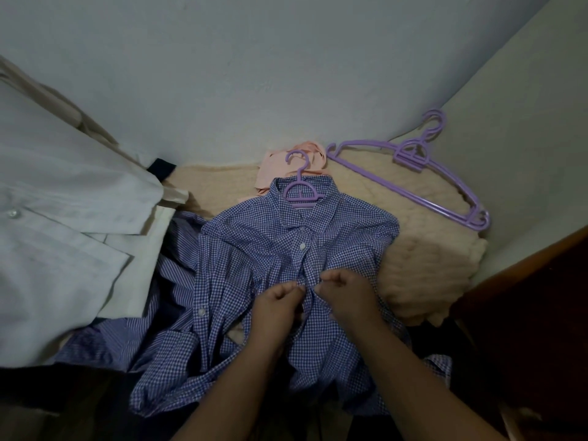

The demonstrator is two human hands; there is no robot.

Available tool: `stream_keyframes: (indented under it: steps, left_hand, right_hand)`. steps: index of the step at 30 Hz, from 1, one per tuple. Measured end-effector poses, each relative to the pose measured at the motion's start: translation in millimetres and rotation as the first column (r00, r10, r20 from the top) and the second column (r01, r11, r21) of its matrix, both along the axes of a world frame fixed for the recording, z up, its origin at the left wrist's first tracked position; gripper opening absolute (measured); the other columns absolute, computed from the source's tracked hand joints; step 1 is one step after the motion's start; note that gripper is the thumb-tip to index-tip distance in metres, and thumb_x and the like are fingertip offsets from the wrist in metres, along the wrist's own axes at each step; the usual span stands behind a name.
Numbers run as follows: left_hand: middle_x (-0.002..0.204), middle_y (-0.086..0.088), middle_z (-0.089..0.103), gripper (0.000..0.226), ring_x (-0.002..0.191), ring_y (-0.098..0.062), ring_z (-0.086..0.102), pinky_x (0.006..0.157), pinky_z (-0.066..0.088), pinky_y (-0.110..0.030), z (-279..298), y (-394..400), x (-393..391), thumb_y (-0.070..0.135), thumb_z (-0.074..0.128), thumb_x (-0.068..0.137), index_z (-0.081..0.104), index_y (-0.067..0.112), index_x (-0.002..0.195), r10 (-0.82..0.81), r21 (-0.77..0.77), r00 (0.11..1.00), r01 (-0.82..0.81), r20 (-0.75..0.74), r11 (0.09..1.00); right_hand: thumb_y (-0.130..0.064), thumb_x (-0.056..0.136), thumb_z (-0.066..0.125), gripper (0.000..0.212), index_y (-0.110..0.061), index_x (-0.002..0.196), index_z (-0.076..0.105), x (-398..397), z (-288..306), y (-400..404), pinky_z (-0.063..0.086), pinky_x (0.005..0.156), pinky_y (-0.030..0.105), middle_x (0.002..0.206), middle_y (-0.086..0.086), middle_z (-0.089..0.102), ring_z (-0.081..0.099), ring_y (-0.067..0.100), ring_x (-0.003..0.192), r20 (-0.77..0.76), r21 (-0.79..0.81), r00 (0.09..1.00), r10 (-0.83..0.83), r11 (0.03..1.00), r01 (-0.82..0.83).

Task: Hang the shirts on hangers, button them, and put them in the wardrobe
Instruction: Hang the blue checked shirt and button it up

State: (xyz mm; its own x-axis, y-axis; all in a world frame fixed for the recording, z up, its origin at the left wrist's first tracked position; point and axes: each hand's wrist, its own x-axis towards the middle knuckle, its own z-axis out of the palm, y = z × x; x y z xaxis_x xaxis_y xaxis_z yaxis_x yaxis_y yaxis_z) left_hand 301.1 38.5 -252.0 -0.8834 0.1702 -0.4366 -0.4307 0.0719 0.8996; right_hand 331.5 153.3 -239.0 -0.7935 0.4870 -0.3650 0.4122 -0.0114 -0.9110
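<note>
Left hand (276, 308) and right hand (342, 294) both pinch the checked shirt (254, 249) front, knuckles curled, shirt on purple hanger (300, 190).

This looks like a bedroom in a home. Shirts lie on a soft, fuzzy cream blanket (426, 249) by a plain blue wall (254, 74). Purple hangers (410, 173) rest on the blanket at the far right. A dark wooden edge (521, 300) shows at the near right.
</note>
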Motion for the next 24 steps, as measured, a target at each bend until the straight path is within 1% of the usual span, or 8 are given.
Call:
stream_keyframes:
  steps: [3,4,6,7,9,12,19,24]
  left_hand:
    - [0.056,-0.001,0.053,0.013,0.05,-0.009,0.049,0.047,0.048,-0.021,5.7,-0.2,2.7,0.011,0.064,0.09,0.067,0.007,0.078,-0.001,0.013,1.0,0.001,0.007,1.0]
    - [0.055,-0.002,0.053,0.015,0.049,-0.01,0.049,0.048,0.047,-0.023,7.4,-0.3,3.2,0.011,0.063,0.09,0.067,0.008,0.076,-0.004,0.023,1.0,0.003,0.013,1.0]
    - [0.056,-0.004,0.055,0.02,0.049,-0.013,0.049,0.052,0.045,-0.027,10.5,0.0,4.2,0.013,0.063,0.089,0.066,0.009,0.07,-0.013,0.041,1.0,0.012,0.022,0.999]
    - [0.056,-0.005,0.057,0.021,0.05,-0.014,0.051,0.053,0.044,-0.028,11.6,0.5,4.4,0.014,0.063,0.089,0.065,0.009,0.069,-0.012,0.038,1.0,0.012,0.022,0.999]
    - [0.058,-0.006,0.06,0.021,0.052,-0.016,0.054,0.056,0.046,-0.028,13.4,0.5,5.0,0.015,0.062,0.09,0.065,0.006,0.071,-0.005,0.03,1.0,0.004,0.019,1.0]
    - [0.057,-0.007,0.061,0.024,0.053,-0.017,0.054,0.056,0.044,-0.028,15.4,-0.4,6.4,0.016,0.062,0.09,0.065,0.004,0.07,-0.002,0.029,1.0,0.002,0.01,1.0]
    - [0.05,-0.008,0.054,0.046,0.042,-0.014,0.04,0.044,0.03,-0.023,17.9,-4.3,8.0,0.02,0.062,0.09,0.054,0.018,0.045,-0.023,-0.015,1.0,0.024,0.005,1.0]
    - [0.048,-0.004,0.053,0.048,0.042,-0.012,0.044,0.046,0.035,-0.022,16.4,-4.8,6.3,0.021,0.064,0.089,0.054,0.019,0.042,-0.016,-0.014,1.0,0.016,0.012,1.0]
  right_hand:
    - [-0.006,0.083,0.066,0.016,-0.021,0.083,0.06,0.1,-4.1,-5.9,0.057,0.071,0.04,0.08,-0.004,0.062,0.062,0.014,0.078,-0.038,0.125,0.997,-0.062,0.99,0.067]
    - [-0.007,0.083,0.066,0.015,-0.02,0.083,0.06,0.0,-5.2,-7.2,0.057,0.073,0.037,0.079,-0.005,0.061,0.062,0.014,0.078,-0.06,0.175,0.996,-0.063,0.982,0.073]
    - [-0.008,0.084,0.065,0.01,-0.015,0.089,0.062,0.4,-5.8,-9.2,0.046,0.065,0.01,0.075,-0.008,0.057,0.055,0.004,0.07,-0.08,0.311,0.997,-0.023,0.949,0.047]
    - [-0.008,0.085,0.064,0.01,-0.014,0.092,0.061,1.3,-5.5,-9.8,0.04,0.059,0.004,0.074,-0.009,0.055,0.05,0.0,0.067,-0.082,0.371,0.997,0.003,0.928,0.028]
    - [-0.007,0.085,0.063,0.012,-0.015,0.092,0.059,3.5,-4.4,-10.9,0.037,0.057,0.003,0.073,-0.008,0.054,0.047,-0.001,0.064,-0.089,0.433,0.995,0.04,0.902,0.003]
    - [-0.005,0.084,0.063,0.015,-0.017,0.089,0.056,5.0,-3.4,-12.9,0.037,0.057,0.002,0.072,-0.007,0.055,0.048,-0.001,0.064,-0.1,0.446,0.993,0.061,0.895,-0.01]
    - [-0.007,0.084,0.062,0.017,-0.022,0.085,0.053,7.3,-0.2,-13.8,0.038,0.054,0.006,0.077,-0.009,0.056,0.051,0.0,0.068,-0.112,0.347,0.992,0.065,0.938,-0.023]
    - [-0.007,0.084,0.064,0.025,-0.028,0.077,0.05,7.9,-1.5,-11.9,0.038,0.057,0.009,0.08,-0.006,0.058,0.055,0.007,0.072,-0.134,0.312,0.987,0.092,0.949,-0.046]
